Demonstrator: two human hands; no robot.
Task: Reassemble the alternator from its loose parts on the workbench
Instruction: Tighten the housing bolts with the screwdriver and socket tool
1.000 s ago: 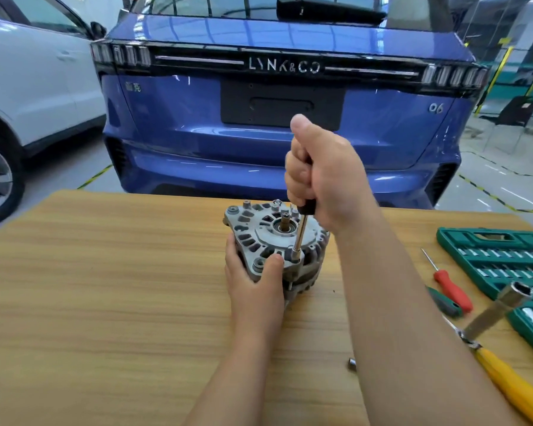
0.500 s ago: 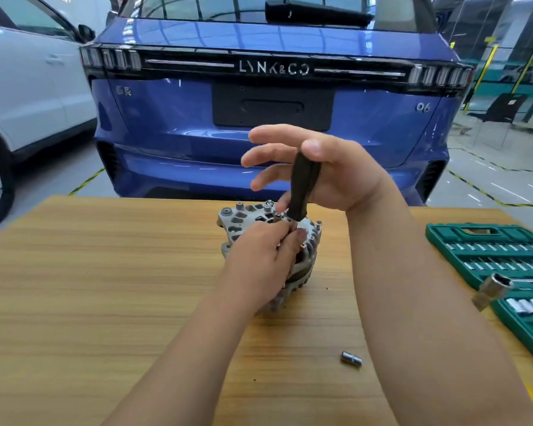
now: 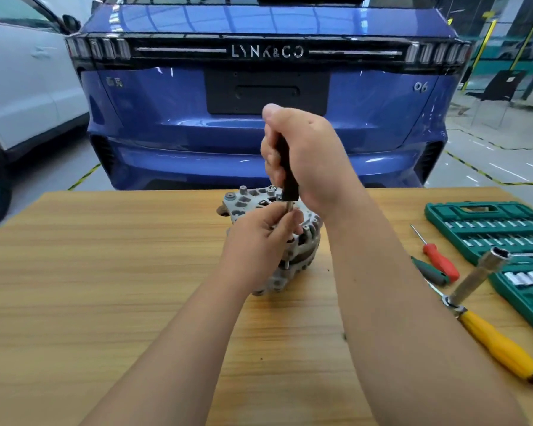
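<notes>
Workshop floor shows past the bench [image 3: 105,272], with a white car [image 3: 28,87] at 10 o'clock and a blue car [image 3: 259,136] at 12. Your left hand [image 3: 256,244] has come off the near side of the alternator [image 3: 310,238], which it was bracing a second ago. Its fingertips now pinch the bare shaft of the driver [image 3: 288,179] just above the housing. The alternator stands on end at bench centre, under both hands. At its 12 o'clock your right hand [image 3: 305,155], which was splayed half a second ago, is again wrapped fully round the black handle. I read this as a re-grip between turns: you are guiding the tip onto a bolt at the housing's near rim, so the fastening isn't finished. The tip itself is hidden behind your left hand. With nothing bracing the body, it may rock as you turn. At 3 to 4 o'clock lie a red screwdriver [image 3: 437,256], a green screwdriver [image 3: 430,272], a yellow ratchet [image 3: 502,348] and the socket case [image 3: 443,210].
</notes>
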